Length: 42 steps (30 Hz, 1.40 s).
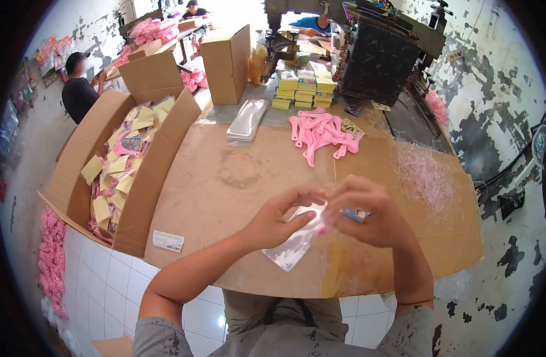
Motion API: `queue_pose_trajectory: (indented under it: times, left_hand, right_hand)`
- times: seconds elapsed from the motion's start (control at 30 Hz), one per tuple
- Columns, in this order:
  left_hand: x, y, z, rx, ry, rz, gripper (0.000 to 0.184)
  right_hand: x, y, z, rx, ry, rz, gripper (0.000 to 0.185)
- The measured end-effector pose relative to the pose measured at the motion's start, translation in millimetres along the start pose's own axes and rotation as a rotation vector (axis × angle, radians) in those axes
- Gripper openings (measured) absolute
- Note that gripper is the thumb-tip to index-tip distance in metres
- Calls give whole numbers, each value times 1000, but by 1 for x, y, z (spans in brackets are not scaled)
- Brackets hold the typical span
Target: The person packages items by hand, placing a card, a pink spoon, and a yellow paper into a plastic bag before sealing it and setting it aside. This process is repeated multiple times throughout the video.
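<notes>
My left hand (285,217) pinches a clear plastic bag (288,256) by its upper part, and the bag's lower end hangs down over the cardboard-covered table. Close beside it, my right hand (368,208) is curled and blurred by motion at the bag's upper edge. A small blue printed card (356,214) shows inside the curl of its fingers. Under the right fingertips is a bit of pink (321,230), too blurred to name. Beyond my hands lies a pile of pink plastic spoons (320,132).
Flat clear bags (247,121) lie stacked behind my left hand; yellow card stacks (305,88) stand farther back. Filled packets crowd an open carton (177,134) at left. Shredded clear strips (426,178) lie at right. A dark machine (377,59) stands behind; a person (81,89) works at left.
</notes>
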<state>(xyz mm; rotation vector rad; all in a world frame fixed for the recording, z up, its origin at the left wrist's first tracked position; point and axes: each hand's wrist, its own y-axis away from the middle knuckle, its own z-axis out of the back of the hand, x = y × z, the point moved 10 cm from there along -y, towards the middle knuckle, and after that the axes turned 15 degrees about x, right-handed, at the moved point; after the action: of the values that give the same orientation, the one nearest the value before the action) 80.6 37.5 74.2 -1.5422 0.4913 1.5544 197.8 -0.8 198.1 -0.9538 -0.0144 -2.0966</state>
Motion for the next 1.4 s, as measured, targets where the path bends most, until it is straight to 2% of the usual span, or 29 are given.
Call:
queue_pose_trajectory:
  times: [0.03, 0.13, 0.23, 0.33, 0.43, 0.53, 0.63, 0.73, 0.93, 1.03, 1.13, 1.23, 1.3, 1.4]
  left_hand:
    - [1, 2, -2, 16, 118, 41, 53]
    - [-18, 3, -12, 110, 21, -32, 55]
    - [-40, 2, -13, 18, -169, -133, 48]
    - [-24, 2, -9, 23, -98, -50, 44]
    - [-17, 5, -2, -63, -19, -3, 40]
    - [-21, 7, 0, -87, 33, 4, 40]
    - [-21, 9, -2, -99, -44, -35, 41]
    - [-29, 12, -2, -139, -219, -78, 45]
    - [-23, 10, -10, -62, -569, -3, 56]
    - [-25, 7, -17, -10, -583, 3, 55]
    - [-18, 4, -15, 63, -450, 107, 51]
    - [2, 3, -8, 3, -94, 104, 46]
    - [8, 3, -6, -8, -6, 144, 45]
    - [12, 1, -3, -25, 83, 140, 45]
  right_hand:
    - [-3, 2, 5, -29, 13, -72, 12]
    - [-19, 2, 7, -82, -34, -180, 8]
    - [-26, 3, -1, -73, -69, -195, 13]
    - [-25, 0, -6, -68, -2, -183, 15]
    - [-33, 11, 11, -372, -31, -150, 19]
    - [2, 13, 16, -484, 417, 59, 24]
    - [26, -1, -14, -272, 768, 118, 26]
    - [22, -4, -30, -227, 896, 77, 28]
    - [13, -13, -42, -47, 1032, 74, 26]
    - [2, -14, -24, -39, 895, 0, 21]
    - [-15, 7, 25, -256, 662, -66, 10]
    - [-81, 52, 30, -12, -423, -315, 10]
    - [-106, 93, 46, 2, -878, -197, 12]
    - [-184, 165, 109, -223, -359, -568, 11]
